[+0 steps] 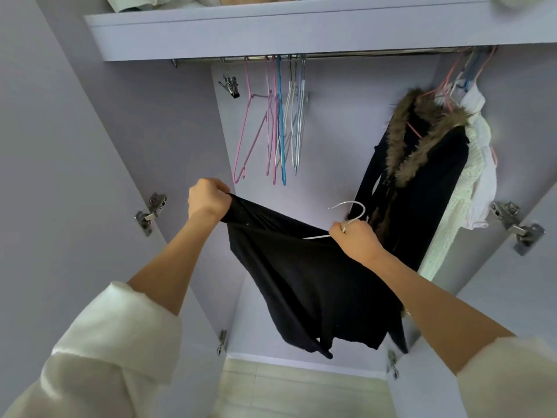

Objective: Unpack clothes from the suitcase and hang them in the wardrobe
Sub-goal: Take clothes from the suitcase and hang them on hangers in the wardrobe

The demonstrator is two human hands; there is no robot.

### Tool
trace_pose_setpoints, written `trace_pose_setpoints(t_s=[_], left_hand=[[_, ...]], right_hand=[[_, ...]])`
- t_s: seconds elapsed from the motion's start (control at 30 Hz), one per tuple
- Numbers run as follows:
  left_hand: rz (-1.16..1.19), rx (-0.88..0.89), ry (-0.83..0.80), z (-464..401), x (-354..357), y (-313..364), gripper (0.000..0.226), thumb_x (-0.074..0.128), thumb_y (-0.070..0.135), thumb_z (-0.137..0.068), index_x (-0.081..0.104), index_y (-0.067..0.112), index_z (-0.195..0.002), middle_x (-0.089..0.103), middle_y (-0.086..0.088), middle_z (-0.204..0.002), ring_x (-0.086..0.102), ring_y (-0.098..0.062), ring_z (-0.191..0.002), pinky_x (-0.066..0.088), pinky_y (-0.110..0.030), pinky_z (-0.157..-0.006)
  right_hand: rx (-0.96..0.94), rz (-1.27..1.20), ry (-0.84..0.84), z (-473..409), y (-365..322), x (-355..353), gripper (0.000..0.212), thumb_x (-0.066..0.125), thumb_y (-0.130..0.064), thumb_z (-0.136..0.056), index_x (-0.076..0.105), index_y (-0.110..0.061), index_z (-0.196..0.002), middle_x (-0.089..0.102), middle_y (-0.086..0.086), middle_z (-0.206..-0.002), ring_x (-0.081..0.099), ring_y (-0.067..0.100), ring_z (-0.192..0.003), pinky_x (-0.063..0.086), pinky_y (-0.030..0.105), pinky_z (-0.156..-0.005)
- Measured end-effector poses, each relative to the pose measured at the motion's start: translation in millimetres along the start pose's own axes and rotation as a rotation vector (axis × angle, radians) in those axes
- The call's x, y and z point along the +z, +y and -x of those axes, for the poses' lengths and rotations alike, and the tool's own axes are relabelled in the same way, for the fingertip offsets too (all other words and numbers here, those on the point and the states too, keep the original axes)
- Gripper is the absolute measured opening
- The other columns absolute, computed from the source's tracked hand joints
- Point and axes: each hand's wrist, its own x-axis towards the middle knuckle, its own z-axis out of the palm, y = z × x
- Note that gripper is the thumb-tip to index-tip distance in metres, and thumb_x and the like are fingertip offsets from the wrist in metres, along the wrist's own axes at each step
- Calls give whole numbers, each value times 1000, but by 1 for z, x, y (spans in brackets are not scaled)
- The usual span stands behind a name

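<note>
My left hand (208, 200) grips one shoulder of the black top (304, 285); my right hand (354, 238) is clamped on the white hanger (349, 211) — its arm seems inside the neckline, though the fabric hides it. Garment hangs before the rail (346, 54). Best: pull the shoulder over the hanger end — then hook.

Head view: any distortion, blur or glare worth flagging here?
Head view: strong wide-angle bending, the shelf edge and wardrobe doors splay outward; lighting soft and even, no glare; top right corner smeared; both hands, left and right, and the black garment are reasonably sharp.
</note>
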Motion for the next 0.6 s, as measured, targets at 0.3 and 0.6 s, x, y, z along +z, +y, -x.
trace_pose_setpoints(t_s=[0.3,0.6], left_hand=[[549,34,-534,12,4,13,23,61,1,-85,65,15,-102,64,-2,-99,61,-21,-100,55,-34,-86],[358,-28,-498,32,46,-45,84,67,33,-84,15,22,-148,30,-6,-149,33,-28,-136,33,-43,-110]], right_hand=[[62,48,-107,-5,-5,2,52,45,-22,-93,28,-12,-46,30,4,-47,31,17,-47,28,31,-55],[183,-282,282,-23,0,-18,48,45,-21,-92,45,6,-52,46,26,-58,46,36,-57,43,42,-60]])
